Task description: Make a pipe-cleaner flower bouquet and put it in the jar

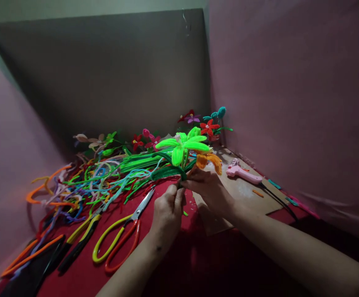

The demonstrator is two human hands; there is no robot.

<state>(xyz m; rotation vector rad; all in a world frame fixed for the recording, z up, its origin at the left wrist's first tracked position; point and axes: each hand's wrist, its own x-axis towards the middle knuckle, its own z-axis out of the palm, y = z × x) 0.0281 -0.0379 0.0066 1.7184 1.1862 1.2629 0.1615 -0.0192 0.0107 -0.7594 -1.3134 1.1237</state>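
Observation:
A bright green pipe-cleaner flower (182,144) with dark green leaves (167,172) stands upright above my hands. My left hand (168,210) pinches the lower end of its stem. Just above and to the right, my right hand (209,189) closes round the stem near the base of the leaves; its fingertips are partly hidden. Behind my right hand an orange pipe-cleaner flower (210,161) shows. Scissors (128,231) with one yellow and one red handle lie open to the left of my left hand.
Yellow-and-black pliers (82,237) lie left of the scissors, beside a tangle of coloured pipe cleaners (89,185). A pink glue gun (244,173) with a black cord rests on a brown board (244,196) at right. Finished flowers (209,127) stand at the back, before a grey panel (120,74).

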